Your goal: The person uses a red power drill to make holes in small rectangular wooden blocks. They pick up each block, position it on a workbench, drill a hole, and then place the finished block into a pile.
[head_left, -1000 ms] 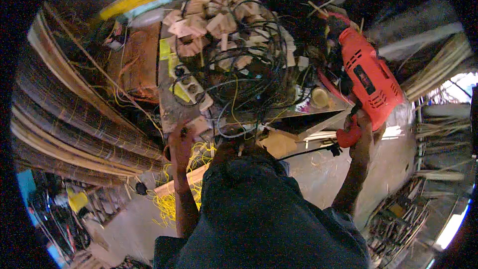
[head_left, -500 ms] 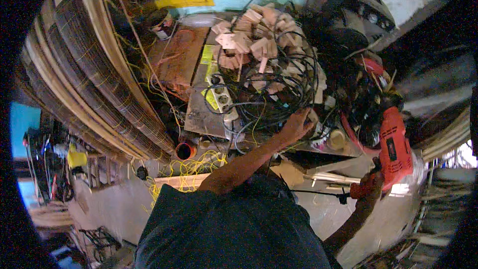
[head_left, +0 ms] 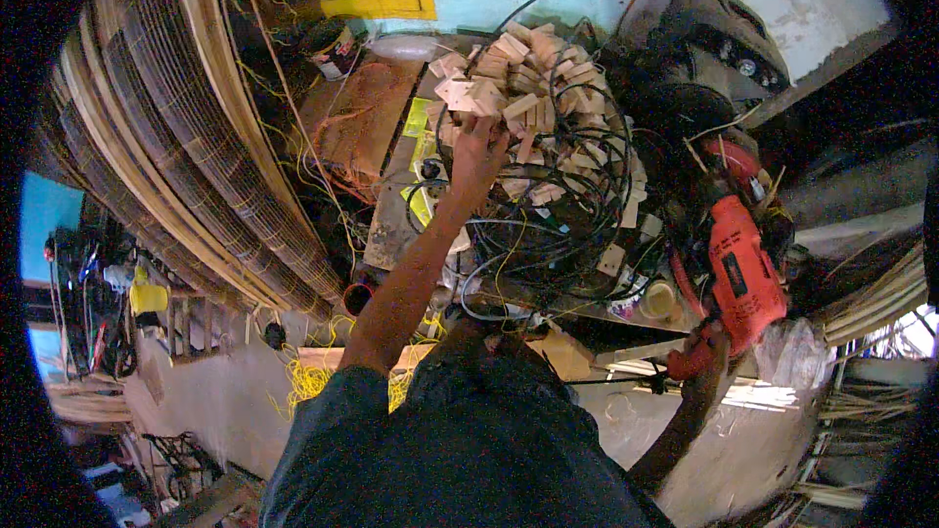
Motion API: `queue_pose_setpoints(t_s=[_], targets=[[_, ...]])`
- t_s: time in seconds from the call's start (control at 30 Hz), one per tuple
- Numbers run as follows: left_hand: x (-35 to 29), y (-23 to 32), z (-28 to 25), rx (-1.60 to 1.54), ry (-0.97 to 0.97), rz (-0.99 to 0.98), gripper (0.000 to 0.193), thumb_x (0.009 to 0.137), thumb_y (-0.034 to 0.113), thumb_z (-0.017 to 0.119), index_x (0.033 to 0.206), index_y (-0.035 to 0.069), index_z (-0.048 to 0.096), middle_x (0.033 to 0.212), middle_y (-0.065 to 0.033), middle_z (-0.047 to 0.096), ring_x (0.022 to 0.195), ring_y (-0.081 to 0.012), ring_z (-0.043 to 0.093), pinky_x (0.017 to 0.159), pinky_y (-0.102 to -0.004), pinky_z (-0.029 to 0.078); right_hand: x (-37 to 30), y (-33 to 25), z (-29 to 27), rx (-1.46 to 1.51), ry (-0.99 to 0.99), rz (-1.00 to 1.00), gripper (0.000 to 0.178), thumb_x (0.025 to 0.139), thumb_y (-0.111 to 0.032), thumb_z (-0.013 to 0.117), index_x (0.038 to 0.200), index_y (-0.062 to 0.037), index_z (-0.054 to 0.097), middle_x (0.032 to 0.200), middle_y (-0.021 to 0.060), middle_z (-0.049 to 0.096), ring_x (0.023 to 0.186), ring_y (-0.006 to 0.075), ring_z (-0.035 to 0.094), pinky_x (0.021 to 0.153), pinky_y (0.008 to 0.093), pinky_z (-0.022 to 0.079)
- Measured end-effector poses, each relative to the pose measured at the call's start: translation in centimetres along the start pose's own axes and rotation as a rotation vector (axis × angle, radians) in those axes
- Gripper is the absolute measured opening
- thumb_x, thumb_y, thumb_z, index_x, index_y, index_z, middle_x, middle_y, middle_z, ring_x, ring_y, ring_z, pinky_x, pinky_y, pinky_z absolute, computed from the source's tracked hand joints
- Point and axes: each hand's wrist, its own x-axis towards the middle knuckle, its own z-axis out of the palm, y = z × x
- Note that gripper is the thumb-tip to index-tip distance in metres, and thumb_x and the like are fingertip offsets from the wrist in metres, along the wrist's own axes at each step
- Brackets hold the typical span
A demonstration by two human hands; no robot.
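My left hand (head_left: 479, 152) reaches far forward over the cluttered bench and its fingers close on a small wooden block (head_left: 468, 98) at the near edge of a heap of pale wooden blocks (head_left: 533, 88). A tangle of black cable (head_left: 548, 225) lies just below that hand. My right hand (head_left: 702, 352) grips the handle of a red power drill (head_left: 738, 269), held upright at the bench's right side, apart from the blocks.
Stacked woven cane panels (head_left: 166, 156) lean along the left. A dark machine (head_left: 704, 49) stands at the back right by the wall. A yellow power strip (head_left: 423, 200), a tin can (head_left: 333, 44) and yellow cord (head_left: 313, 376) lie about the bench.
My left arm has stretched further forward from the cables to the block pile and taken hold of a block. The drill in my right hand has stayed low on the right.
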Motion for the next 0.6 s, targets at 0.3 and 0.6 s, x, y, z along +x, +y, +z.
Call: queue_pose_setpoints(t_s=[0.3,0.6], targets=[[5.3,0.9,3.0,0.277,-0.290,-0.051,0.027,0.085,0.027,0.065,0.104,0.009,0.064,0.115,-0.0173,0.056,0.093,-0.0383,0.062,0.069,-0.0498,0.052,-1.9,-0.1,2.4,0.049,-0.013,-0.018,0.037,0.082,-0.018,0.070,0.111,-0.0049,0.051,0.079,0.0046,0.059,0.062,0.0133,0.055,0.049,0.0287,0.045],[1.2,0.9,3.9,0.239,-0.115,-0.190,0.053,0.080,0.026,0.070,0.122,0.005,0.046,0.127,-0.0262,0.045,0.110,-0.0436,0.051,0.082,-0.0503,0.046,-0.1,2.5,5.8,-0.134,-0.181,-0.127,0.040,0.083,-0.019,0.069,0.115,-0.0051,0.049,0.088,0.0051,0.059,0.071,0.0139,0.055,0.060,0.0289,0.046]])
